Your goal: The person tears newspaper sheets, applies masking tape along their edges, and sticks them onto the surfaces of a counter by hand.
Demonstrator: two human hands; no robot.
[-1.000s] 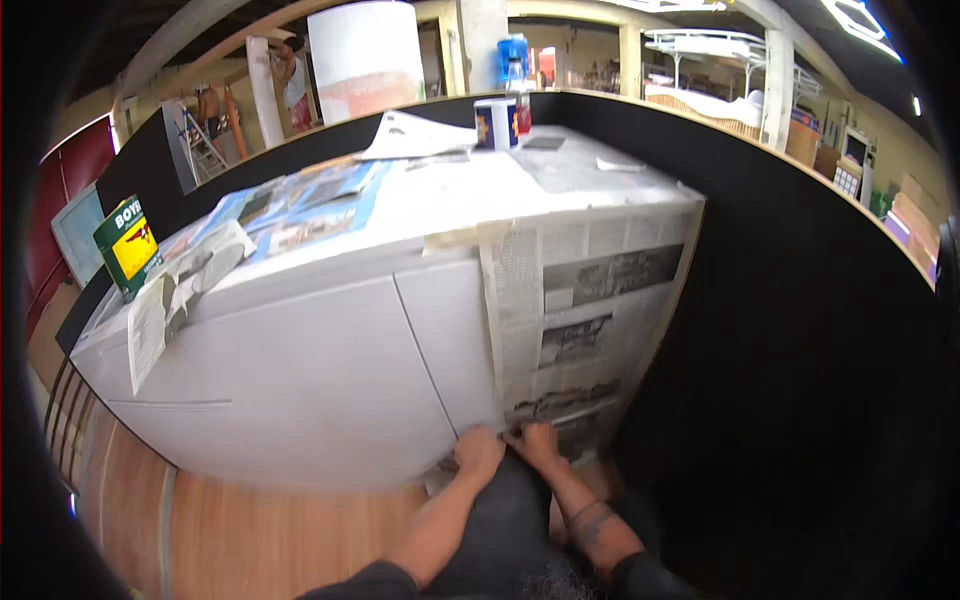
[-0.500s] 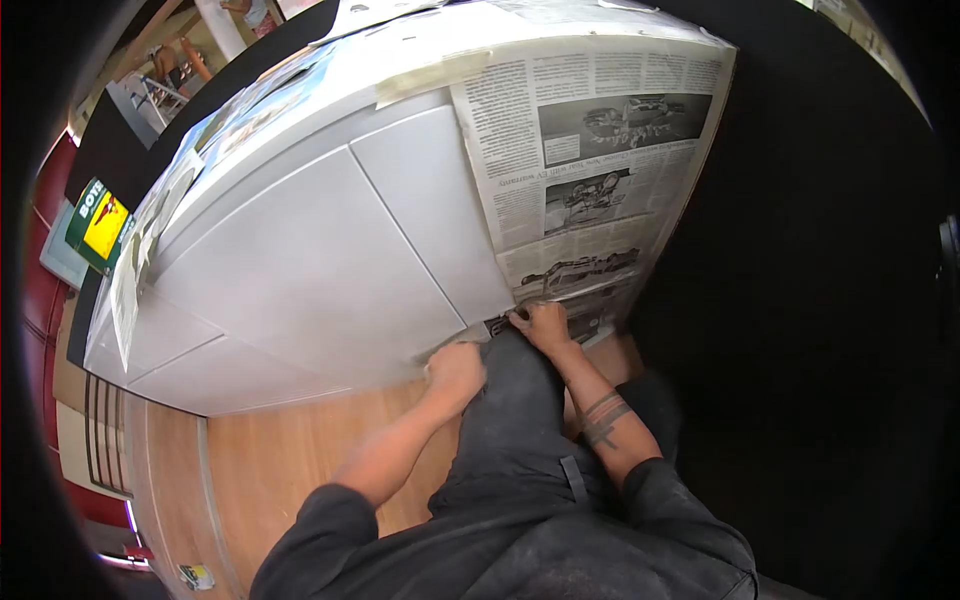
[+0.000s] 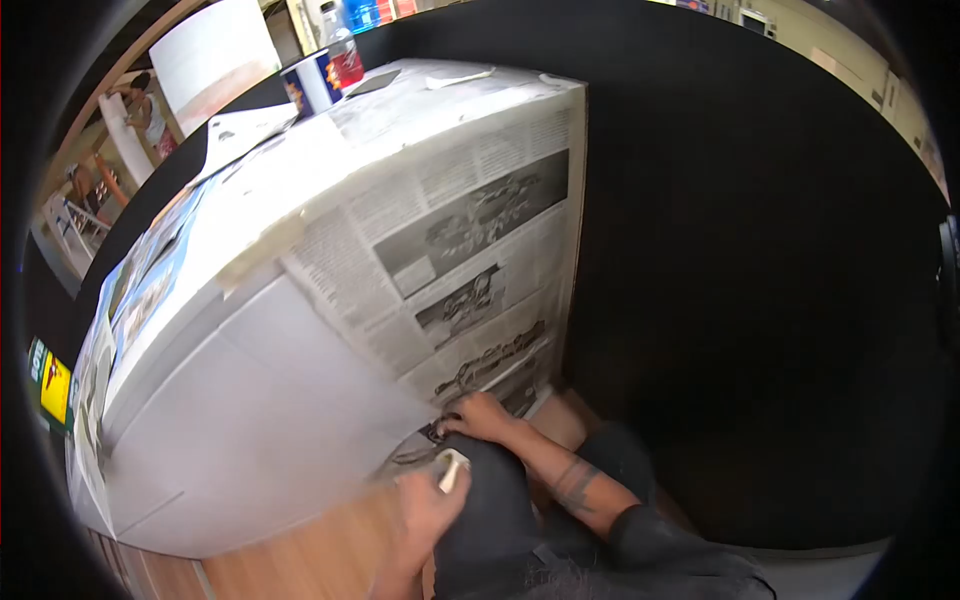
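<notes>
A newspaper sheet (image 3: 400, 290) covers the right part of a white cabinet-like piece, with a strip of masking tape (image 3: 262, 256) near its upper left corner. My right hand (image 3: 484, 415) is at the sheet's lower left corner, fingers curled and pinching the paper there. Lower and to the left, my left hand (image 3: 428, 505) is closed around a small cream-coloured object, apparently a roll of masking tape (image 3: 453, 470). The white panel (image 3: 260, 400) beside the paper is bare. Blur and my fingers hide the exact contact at the corner.
On the top surface are more papers (image 3: 240, 130), a dark blue can (image 3: 312, 84) and a bottle with red liquid (image 3: 343, 50). A green and yellow box (image 3: 52, 388) is at the left. A black surface (image 3: 740, 270) stands at the right. Another person (image 3: 150, 118) is in the background.
My view has turned right and up, bringing the can and bottle into sight. My left hand has drawn slightly away from my right, and the cream object in it now shows.
</notes>
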